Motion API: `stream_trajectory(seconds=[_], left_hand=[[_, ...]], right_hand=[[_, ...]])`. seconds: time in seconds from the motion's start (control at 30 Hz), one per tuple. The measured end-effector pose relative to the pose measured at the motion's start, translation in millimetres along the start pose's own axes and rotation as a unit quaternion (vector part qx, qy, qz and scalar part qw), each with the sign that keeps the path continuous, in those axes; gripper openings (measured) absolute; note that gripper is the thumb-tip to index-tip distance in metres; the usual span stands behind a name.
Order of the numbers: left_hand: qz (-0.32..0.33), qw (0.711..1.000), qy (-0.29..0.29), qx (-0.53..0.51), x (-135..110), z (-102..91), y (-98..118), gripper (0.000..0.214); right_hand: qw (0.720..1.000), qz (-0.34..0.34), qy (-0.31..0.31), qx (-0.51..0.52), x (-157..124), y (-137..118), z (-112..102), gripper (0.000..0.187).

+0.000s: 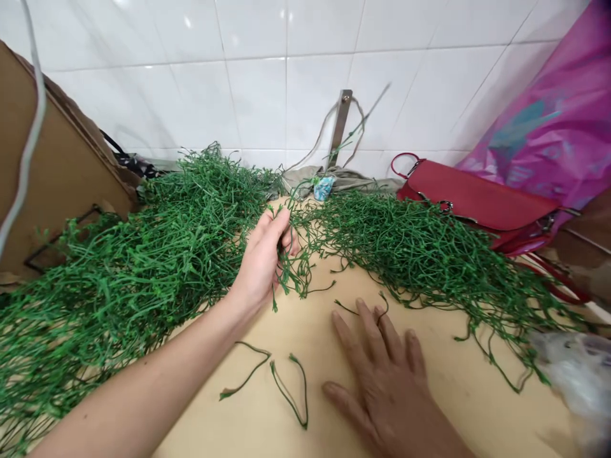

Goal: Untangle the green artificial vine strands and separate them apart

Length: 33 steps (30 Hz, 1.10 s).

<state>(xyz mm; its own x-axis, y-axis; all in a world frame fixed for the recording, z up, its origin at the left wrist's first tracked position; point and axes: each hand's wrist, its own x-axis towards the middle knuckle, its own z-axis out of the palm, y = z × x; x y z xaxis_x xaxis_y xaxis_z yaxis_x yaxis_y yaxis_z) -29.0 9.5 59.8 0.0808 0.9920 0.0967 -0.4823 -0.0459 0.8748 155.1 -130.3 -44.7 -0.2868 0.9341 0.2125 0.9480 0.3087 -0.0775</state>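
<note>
My left hand (272, 254) is closed around several thin green strands with tufted ends (298, 273), which hang out below the fist. Behind it, a larger heap of green strands (176, 248) fills the left side. My right hand (386, 381) lies palm down with its fingers spread on the pale tabletop (315, 337). A loose green strand (347, 308) lies by its fingertips. Between the two arms, a bent strand (251, 359) and a V-shaped strand (303, 407) rest on the table. A second heap of strands (420, 248) spreads beyond my right hand.
A red handbag (487, 194) sits at the back right before a purple plastic bag (544, 133). A cardboard box (62, 152) and a grey cable (31, 133) are at the left. A metal bar (341, 127) leans on the tiled wall (258, 102). Clear plastic (577, 369) lies at the right.
</note>
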Motion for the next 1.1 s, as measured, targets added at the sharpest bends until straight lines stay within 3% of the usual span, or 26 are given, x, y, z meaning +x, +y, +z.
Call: stream_trajectory(seconds=[0.1, 0.17, 0.23, 0.3, 0.4, 0.5, 0.6, 0.67, 0.73, 0.8, 0.97, 1.1], left_hand=[[0.013, 1.000, -0.003, 0.007, -2, 0.3, -1, 0.033], [0.024, 1.000, -0.003, 0.015, -4, -0.6, -1, 0.033], [0.032, 0.999, -0.003, 0.028, -5, -2.0, -1, 0.034], [0.042, 0.998, 0.000, 0.040, -7, -3.3, 1, 0.034], [0.057, 0.997, 0.005, 0.052, -7, -3.9, 6, 0.033], [0.075, 0.996, -0.007, 0.053, -6, -3.3, 11, 0.029], [0.093, 0.994, -0.012, 0.062, -6, -3.3, 16, 0.029], [0.106, 0.992, -0.002, 0.069, -6, -3.9, 18, 0.030], [0.115, 0.990, 0.003, 0.076, -6, -3.9, 19, 0.031], [0.110, 0.991, 0.000, 0.076, -7, -2.1, 18, 0.030], [0.066, 0.997, -0.016, 0.048, -10, 13.4, 9, 0.032], [-0.012, 0.998, -0.051, 0.032, -8, 24.2, -8, 0.022]], right_hand=[[0.993, 0.059, -0.094, 0.032, 41, -7, -6, 0.075], [0.988, 0.091, -0.119, 0.044, 70, -11, -17, 0.074], [0.989, 0.108, -0.097, 0.034, 87, -17, -27, 0.067], [0.995, 0.086, -0.039, 0.016, 84, -27, -32, 0.059], [0.998, -0.039, 0.052, 0.015, 55, -50, -19, 0.055], [0.968, -0.228, 0.100, 0.040, 31, -76, 8, 0.047], [0.938, -0.323, 0.076, 0.103, 33, -87, 18, 0.044], [0.940, -0.308, -0.026, 0.147, 46, -78, 9, 0.061], [0.956, -0.231, -0.088, 0.161, 62, -58, -4, 0.075], [0.965, -0.179, -0.109, 0.158, 78, -30, -14, 0.066], [0.963, -0.213, -0.071, 0.152, 117, 33, -22, 0.045], [0.956, -0.212, -0.002, 0.202, 136, 51, -25, 0.031]])
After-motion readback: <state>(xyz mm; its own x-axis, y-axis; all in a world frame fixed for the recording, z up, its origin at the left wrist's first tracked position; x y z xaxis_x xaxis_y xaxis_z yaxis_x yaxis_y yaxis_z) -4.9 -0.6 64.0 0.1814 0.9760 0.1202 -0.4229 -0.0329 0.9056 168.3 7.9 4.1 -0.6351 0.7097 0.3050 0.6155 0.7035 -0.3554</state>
